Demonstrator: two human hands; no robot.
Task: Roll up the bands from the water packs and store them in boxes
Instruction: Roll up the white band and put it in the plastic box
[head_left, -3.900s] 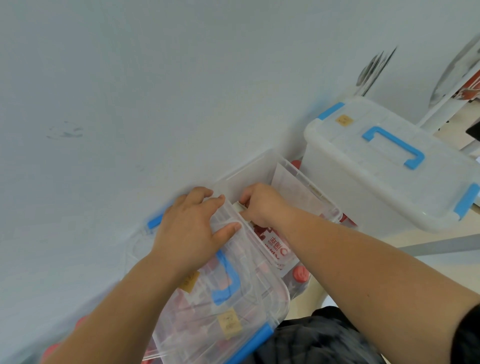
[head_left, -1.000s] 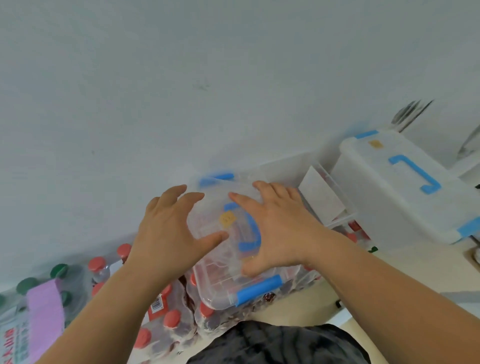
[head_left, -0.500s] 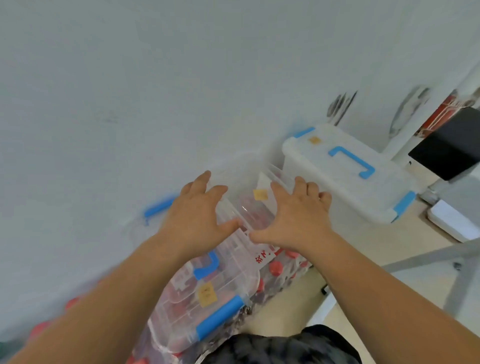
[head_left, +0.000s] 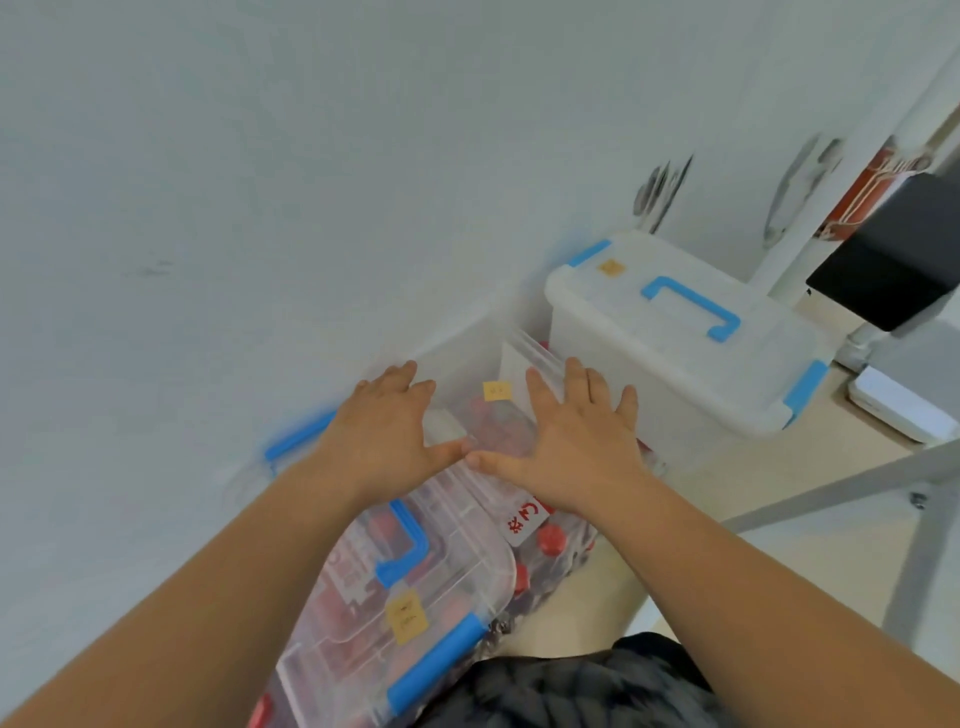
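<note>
A storage corner, likely of an office or stockroom: shrink-wrapped bottle packs (head_left: 550, 540) and lidded plastic boxes (head_left: 675, 332) set on a pale floor (head_left: 779, 561) against a bare white wall (head_left: 311, 156).

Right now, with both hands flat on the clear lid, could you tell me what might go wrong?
The left hand and right hand press only the far end of the clear lid; the near end by the blue clasp may not seat. The box seems to rest on bottle packs, so pressing could tip it.
</note>
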